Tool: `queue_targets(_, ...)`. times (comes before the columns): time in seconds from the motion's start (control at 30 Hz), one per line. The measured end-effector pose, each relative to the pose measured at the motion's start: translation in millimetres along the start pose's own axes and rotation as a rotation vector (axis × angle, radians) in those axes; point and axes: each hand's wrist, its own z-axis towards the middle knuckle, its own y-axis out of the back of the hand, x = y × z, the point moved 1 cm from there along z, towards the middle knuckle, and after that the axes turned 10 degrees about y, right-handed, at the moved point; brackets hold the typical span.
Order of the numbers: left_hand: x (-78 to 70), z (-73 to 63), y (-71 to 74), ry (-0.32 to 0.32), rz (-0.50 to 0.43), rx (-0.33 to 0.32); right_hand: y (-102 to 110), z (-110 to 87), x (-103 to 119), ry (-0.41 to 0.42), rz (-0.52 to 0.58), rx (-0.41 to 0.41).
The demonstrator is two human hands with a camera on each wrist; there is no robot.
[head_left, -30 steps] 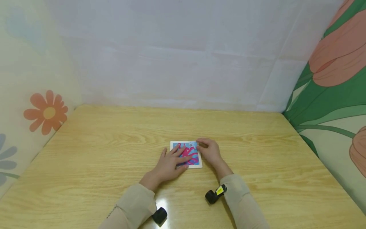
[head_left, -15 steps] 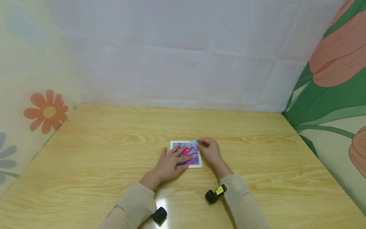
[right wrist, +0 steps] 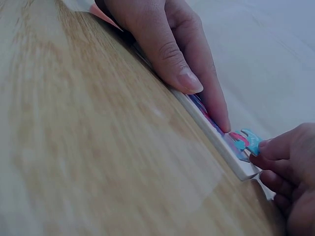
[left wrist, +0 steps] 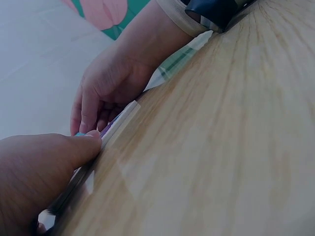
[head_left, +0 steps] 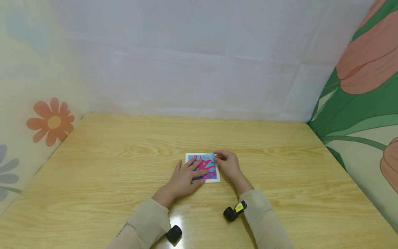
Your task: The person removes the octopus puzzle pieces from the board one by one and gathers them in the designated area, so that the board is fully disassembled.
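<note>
A small jigsaw puzzle (head_left: 212,175) in a white frame lies on the table, its picture pink and blue. My left hand (head_left: 184,180) rests on it with fingers spread, covering much of the picture's left and middle. At the far right corner my right hand (head_left: 228,165) pinches a puzzle piece (right wrist: 252,141) between thumb and fingers. Blue with a pink patch, this piece is tilted up from the frame in the right wrist view. My left thumb (left wrist: 88,147) lies along the frame's near edge in the left wrist view.
The wooden table (head_left: 124,145) spreads around the puzzle on all sides. Behind it hangs a white cloth (head_left: 199,62). Flower-patterned panels flank the table, with an orange flower (head_left: 53,121) on the left and large tulips (head_left: 370,58) on the right.
The piece in my right hand shifts and tilts slightly at the corner. Both hands stay almost where they were.
</note>
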Motion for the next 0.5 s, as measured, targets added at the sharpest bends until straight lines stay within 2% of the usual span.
queue_targets(0.1, 0.5, -0.2, -0.4, 0.003, 0.002, 0.001, -0.1, 0.0, 0.3, 0.006, 0.001, 0.003)
queue_targets(0.33, 1.2, -0.9, 0.0, 0.005, -0.004, 0.001, -2.7, 2.4, -3.4, -0.077, 0.027, -0.004)
queue_targets(0.5, 0.7, 0.1, 0.4, 0.007, -0.007, 0.006, -1.6, 3.7, -4.7, -0.081, 0.062, -0.022)
